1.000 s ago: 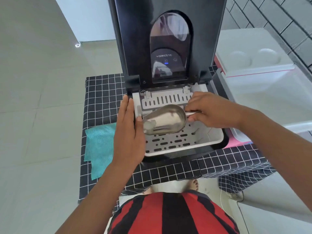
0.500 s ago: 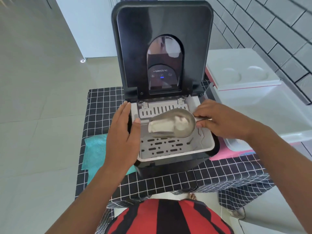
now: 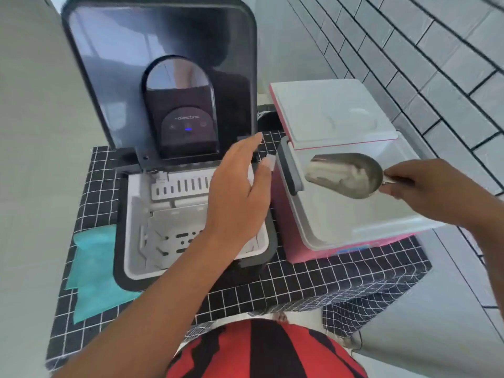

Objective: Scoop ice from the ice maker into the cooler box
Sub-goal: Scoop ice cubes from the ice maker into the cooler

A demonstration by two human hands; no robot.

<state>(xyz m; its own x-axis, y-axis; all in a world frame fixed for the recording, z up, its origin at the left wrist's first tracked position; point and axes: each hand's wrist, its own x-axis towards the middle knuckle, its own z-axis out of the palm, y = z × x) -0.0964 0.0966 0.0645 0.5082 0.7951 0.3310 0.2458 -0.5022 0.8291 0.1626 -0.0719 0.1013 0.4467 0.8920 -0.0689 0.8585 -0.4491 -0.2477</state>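
Note:
A black ice maker stands on the checked tablecloth with its lid raised; its white slotted basket shows inside. To its right sits a pink and white cooler box, lid swung back. My right hand grips the handle of a metal scoop, which hovers over the cooler's open top with pale ice in its bowl. My left hand hovers with straight fingers over the ice maker's right side, holding nothing.
A teal cloth lies on the tablecloth left of the ice maker. The cooler's lid stands behind its opening. A grey tiled wall runs along the right. Pale floor lies to the left.
My right hand has carried the scoop from inside the ice maker rightward to above the cooler. My left hand left the ice maker's left rim and moved over its right side.

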